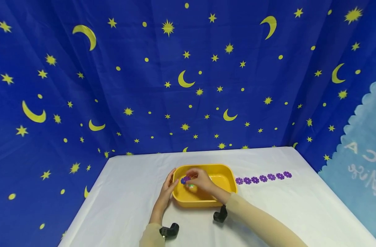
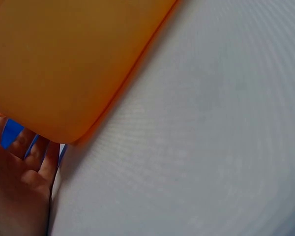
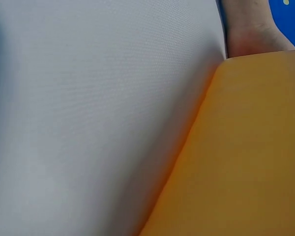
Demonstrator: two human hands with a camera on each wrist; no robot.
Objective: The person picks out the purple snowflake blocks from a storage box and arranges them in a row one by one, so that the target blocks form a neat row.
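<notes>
A yellow plastic tub [image 1: 206, 204] stands on the white-covered table. My left hand [image 1: 165, 192] holds its left end, with the thumb over the rim and the fingers along the outer wall. In the left wrist view, the fingers of that hand [image 2: 27, 172] lie against the tub's end [image 2: 73, 73]. My right hand [image 1: 201, 180] is inside the tub, its thumb and fingers pinching a purple flower-shaped disc [image 1: 187, 179]. A blue tint shows at the disc's left edge; whether that is a second piece, I cannot tell. Something small and pale green [image 1: 191, 186] lies below the fingers.
Several purple flower discs [image 1: 263, 178] lie in a row to the right of the tub. White cloth [image 1: 123, 192] covers the table. A blue curtain with yellow moons and stars [image 1: 157, 92] hangs behind, and a light blue panel [image 1: 364, 144] stands at right.
</notes>
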